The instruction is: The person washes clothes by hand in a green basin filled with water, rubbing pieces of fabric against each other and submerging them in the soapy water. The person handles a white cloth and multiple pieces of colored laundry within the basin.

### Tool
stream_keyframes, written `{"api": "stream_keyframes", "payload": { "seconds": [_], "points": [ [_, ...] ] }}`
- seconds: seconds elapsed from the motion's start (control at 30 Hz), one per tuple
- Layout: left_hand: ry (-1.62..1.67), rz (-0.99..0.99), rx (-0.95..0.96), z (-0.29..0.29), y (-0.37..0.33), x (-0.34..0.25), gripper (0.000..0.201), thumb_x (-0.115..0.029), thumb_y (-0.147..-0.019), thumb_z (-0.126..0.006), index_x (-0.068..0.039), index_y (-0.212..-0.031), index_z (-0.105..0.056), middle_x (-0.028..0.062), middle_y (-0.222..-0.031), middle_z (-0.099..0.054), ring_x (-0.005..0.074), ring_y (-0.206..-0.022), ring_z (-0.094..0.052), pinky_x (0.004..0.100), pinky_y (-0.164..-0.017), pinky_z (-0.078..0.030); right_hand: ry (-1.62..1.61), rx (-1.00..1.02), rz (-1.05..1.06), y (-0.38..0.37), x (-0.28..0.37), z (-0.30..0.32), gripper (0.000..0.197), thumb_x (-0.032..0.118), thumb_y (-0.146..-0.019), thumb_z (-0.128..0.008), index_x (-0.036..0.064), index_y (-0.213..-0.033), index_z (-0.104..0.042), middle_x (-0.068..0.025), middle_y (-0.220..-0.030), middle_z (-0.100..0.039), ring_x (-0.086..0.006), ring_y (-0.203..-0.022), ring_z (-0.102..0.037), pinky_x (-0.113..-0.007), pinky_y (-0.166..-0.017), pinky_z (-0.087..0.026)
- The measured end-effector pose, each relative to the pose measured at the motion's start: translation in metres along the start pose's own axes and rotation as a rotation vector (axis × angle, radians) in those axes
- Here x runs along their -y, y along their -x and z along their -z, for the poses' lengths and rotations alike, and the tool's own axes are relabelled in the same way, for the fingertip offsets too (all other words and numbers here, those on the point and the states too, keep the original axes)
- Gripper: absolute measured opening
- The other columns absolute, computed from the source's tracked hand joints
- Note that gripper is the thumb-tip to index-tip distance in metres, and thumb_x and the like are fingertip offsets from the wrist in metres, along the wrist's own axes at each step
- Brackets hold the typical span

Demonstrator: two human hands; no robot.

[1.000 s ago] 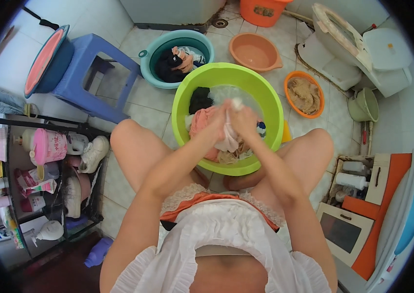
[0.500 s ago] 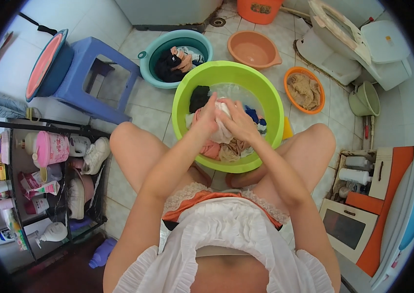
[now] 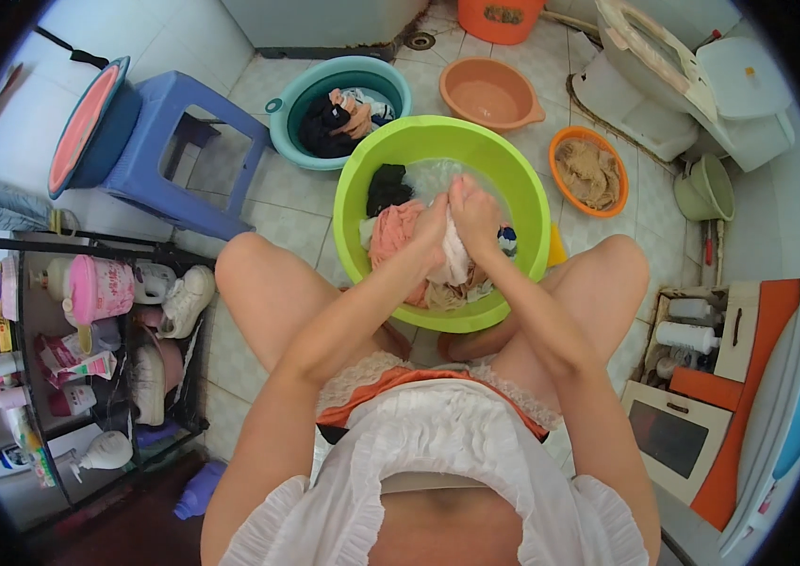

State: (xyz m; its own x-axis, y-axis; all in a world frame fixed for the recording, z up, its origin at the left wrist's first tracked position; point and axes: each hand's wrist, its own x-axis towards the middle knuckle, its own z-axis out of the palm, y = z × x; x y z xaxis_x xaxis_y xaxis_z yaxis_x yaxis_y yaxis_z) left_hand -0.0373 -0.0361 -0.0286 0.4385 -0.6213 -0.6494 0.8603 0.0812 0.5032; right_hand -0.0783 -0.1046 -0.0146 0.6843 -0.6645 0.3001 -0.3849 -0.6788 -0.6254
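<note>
While left hand [image 3: 431, 226] and right hand [image 3: 475, 212] both clench a pale garment [image 3: 454, 257] over the green basin [image 3: 354, 170], pink cloth [image 3: 392, 236] at 9 o'clock and black cloth [image 3: 387, 187] at 10 look unscrubbed: roughly mid-wash.

Both hands in the green basin [image 3: 353, 203], which sits on the tiled floor between the person's knees. Left hand [image 3: 431, 229] and right hand [image 3: 473, 212] are pressed together, both gripping a pale cloth [image 3: 454, 257] bunched between them. Pink garment [image 3: 390, 236] lies just left of the hands, black garment [image 3: 387, 186] at the basin's far left side. Water in the basin, probably soapy, hard to tell. Teal basin [image 3: 279, 106] with dark clothes behind, peach basin [image 3: 489, 94] beside it, blue stool [image 3: 159, 151] at left.
</note>
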Motion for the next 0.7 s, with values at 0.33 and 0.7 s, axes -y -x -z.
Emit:
{"api": "stream_keyframes", "payload": {
  "seconds": [0.33,0.7],
  "points": [
    [-0.391,-0.006,0.161,-0.001,0.017,-0.017,0.026,-0.028,-0.082,-0.059,-0.004,-0.091,-0.059,0.0022,-0.086,-0.062,0.0116,-0.073,-0.058,0.0272,-0.062,-0.048,-0.710,0.303,-0.400,-0.031,-0.049,0.012,0.031,0.025,-0.084,-0.048,-0.0025,-0.097,-0.057,-0.0147,-0.071,-0.061,-0.0260,-0.065,-0.060,-0.031,-0.060,-0.046],
    [-1.609,-0.447,0.628,0.031,0.036,-0.080,0.027,-0.023,-0.076,-0.067,-0.003,-0.094,-0.062,-0.0023,-0.074,-0.060,0.0079,-0.065,-0.052,0.0229,-0.062,-0.042,-1.065,0.817,-0.341,-0.025,-0.016,0.086,0.029,0.017,-0.072,-0.065,0.0001,-0.096,-0.059,-0.0071,-0.088,-0.062,-0.0140,-0.078,-0.059,-0.026,-0.070,-0.046]
  ]
}}
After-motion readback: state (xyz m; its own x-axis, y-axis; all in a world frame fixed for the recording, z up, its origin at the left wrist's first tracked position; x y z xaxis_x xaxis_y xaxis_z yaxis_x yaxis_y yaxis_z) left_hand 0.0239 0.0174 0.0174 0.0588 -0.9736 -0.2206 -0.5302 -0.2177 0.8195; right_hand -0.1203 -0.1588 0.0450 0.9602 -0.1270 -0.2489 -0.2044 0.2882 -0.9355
